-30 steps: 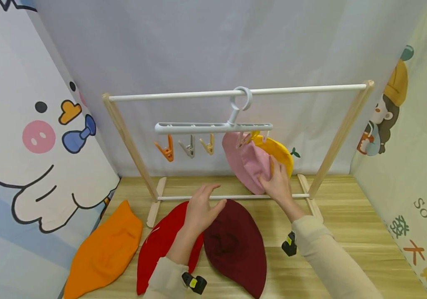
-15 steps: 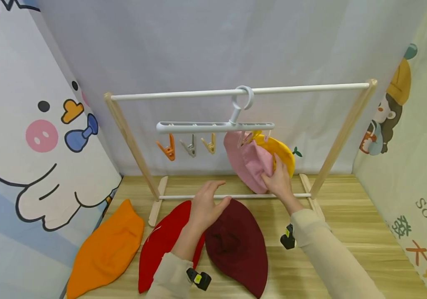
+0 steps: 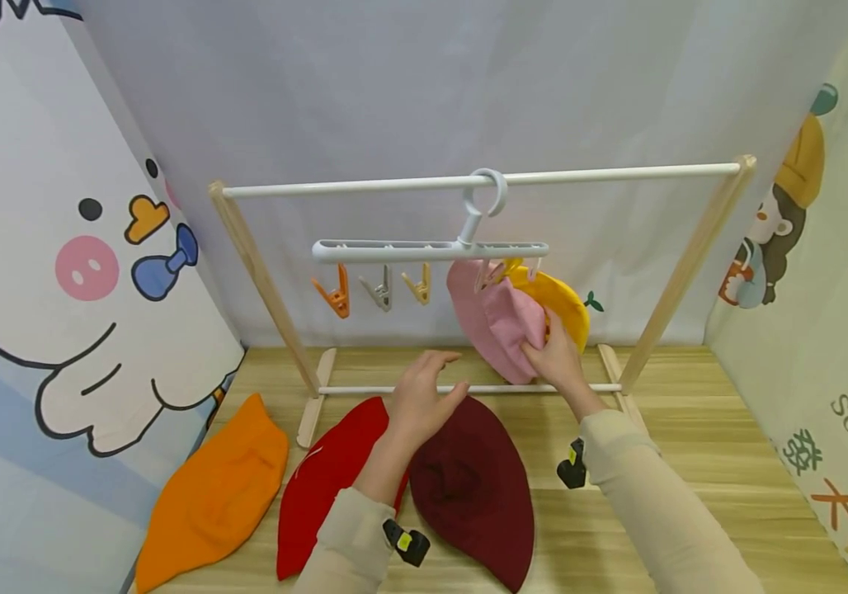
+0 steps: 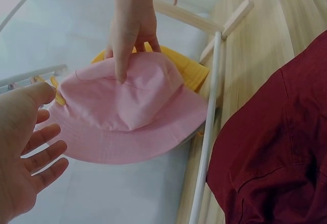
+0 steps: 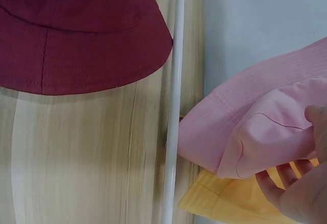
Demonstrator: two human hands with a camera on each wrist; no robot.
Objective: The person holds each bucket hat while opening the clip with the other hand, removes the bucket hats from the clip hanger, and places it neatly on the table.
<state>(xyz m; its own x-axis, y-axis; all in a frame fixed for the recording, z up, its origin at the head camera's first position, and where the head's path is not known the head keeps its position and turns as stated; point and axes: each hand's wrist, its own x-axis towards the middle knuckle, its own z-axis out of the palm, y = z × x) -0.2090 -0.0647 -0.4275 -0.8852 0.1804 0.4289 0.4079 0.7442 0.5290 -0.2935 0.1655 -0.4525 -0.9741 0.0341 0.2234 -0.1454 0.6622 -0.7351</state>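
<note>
Right fingers (image 5: 269, 185) pinching pink hat (image 3: 491, 323), yellow hat (image 3: 571, 304) behind, hanger (image 3: 379, 255) holding clips (image 3: 338, 303)

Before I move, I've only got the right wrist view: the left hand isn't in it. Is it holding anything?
Observer: No, in the head view the left hand holds nothing; its thumb and fingers are apart.

Operator: And what hangs to the left of the pink hat?

Observer: An orange clip, a grey clip and a pale yellow clip, all without a hat.

Operator: I can see the maroon hat on the table. Any others lying there?

Observer: Yes, a red hat and an orange hat, both to its left in the head view.
</note>
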